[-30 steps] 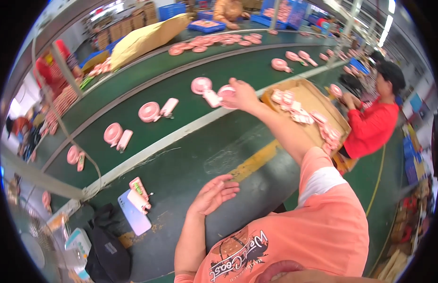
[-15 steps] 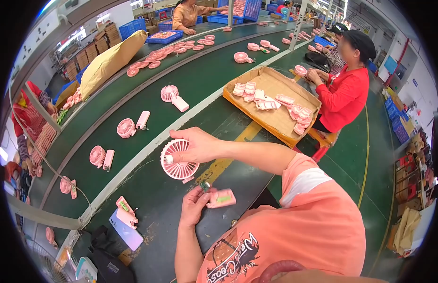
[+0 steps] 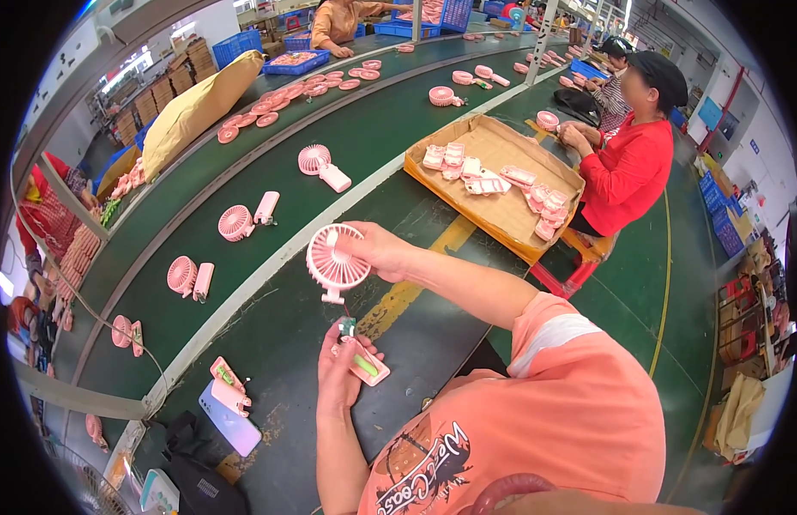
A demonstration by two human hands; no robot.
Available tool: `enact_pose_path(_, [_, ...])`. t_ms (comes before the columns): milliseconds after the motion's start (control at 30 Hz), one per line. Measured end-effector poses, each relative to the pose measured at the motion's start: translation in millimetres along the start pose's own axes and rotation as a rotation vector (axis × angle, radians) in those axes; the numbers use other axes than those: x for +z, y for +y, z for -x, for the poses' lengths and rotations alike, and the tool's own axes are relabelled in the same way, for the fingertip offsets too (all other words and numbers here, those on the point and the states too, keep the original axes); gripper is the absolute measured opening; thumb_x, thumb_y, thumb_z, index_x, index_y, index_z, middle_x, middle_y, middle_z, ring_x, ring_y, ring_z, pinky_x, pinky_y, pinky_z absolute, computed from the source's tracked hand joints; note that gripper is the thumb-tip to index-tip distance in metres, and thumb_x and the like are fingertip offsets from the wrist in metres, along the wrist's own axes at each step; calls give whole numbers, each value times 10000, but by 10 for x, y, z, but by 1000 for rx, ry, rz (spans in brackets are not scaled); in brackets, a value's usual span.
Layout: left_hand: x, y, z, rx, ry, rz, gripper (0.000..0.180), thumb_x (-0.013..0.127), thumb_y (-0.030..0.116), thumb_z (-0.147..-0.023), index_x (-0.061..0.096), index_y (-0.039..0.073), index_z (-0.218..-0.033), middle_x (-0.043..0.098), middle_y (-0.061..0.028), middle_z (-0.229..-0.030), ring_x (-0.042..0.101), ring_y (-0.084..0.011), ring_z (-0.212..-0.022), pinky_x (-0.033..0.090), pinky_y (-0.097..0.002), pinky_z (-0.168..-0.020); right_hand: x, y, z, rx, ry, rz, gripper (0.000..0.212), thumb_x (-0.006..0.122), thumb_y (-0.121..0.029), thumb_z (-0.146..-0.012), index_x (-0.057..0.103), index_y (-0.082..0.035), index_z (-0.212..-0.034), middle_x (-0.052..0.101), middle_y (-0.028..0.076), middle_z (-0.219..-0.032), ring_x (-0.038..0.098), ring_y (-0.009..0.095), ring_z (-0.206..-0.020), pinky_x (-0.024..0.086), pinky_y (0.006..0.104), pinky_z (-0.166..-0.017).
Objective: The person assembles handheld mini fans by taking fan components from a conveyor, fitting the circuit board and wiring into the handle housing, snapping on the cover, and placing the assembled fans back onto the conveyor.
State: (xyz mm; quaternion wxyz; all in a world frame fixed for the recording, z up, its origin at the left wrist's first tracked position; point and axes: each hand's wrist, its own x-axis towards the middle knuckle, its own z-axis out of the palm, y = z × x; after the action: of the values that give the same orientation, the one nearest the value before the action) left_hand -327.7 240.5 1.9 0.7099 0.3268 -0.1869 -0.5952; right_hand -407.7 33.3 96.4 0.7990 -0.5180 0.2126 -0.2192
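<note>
My right hand [image 3: 377, 250] grips a round pink fan head [image 3: 337, 268] by its rim, its slatted face turned up and its short stem pointing toward me. Just below, my left hand [image 3: 337, 369] holds an opened pink fan handle [image 3: 369, 367] between thumb and fingers. A green battery lies inside this handle, and a small green circuit board [image 3: 348, 327] sticks up at its top end. The stem and the board are close but apart; whether a wire links them is too fine to tell. Both hands are above the dark workbench [image 3: 287, 378].
Pink fans with handles [image 3: 236, 222] lie along the green conveyor [image 3: 270, 184] beyond the bench. A cardboard tray [image 3: 467, 215] of pink shells stands right, beside a co-worker in red [image 3: 630, 163]. At left are a phone [image 3: 231, 419], another opened handle [image 3: 230, 386] and a black bag [image 3: 201, 485].
My right hand has lifted the fan head up and slightly right. The left hand has turned the handle, so its battery side and board face up. Nearby fans on the conveyor have shifted slightly right.
</note>
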Motion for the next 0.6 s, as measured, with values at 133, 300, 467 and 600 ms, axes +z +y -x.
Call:
enact_pose_path(133, [134,-27,18,-45,-10,-398,553,640,6,-874,312,47,-1317,599,-116,-885,629,-192,-716,566,-336,-635,107,71,84,-58,-92,89,470,798,-269,-824,583,-7,-1150,669,49,-1008,645,104,-897,547,255,-775])
enact_pose_path(300, [105,-30,48,-154,-44,-508,402,622,49,-920,331,68,-1195,613,-114,-866,630,-176,-700,566,-319,-616,116,122,38,-68,-58,107,451,773,-273,-847,587,-5,-1158,674,61,-992,660,117,-858,566,271,-729])
enact_pose_path(467, [110,32,-40,-219,50,-396,267,580,156,-970,454,52,-1181,636,-111,-859,631,-159,-628,556,-294,-526,-180,418,-108,83,59,-135,429,697,-371,-894,591,-61,-1170,687,80,-1025,684,165,-841,568,341,-640])
enact_pose_path(600, [219,132,-18,-223,59,-383,306,551,210,-993,540,41,-1247,644,-85,-825,619,-135,-582,525,-259,-467,-442,616,-105,194,137,-312,471,672,-464,-893,587,-113,-1195,680,64,-1054,662,187,-899,543,360,-692])
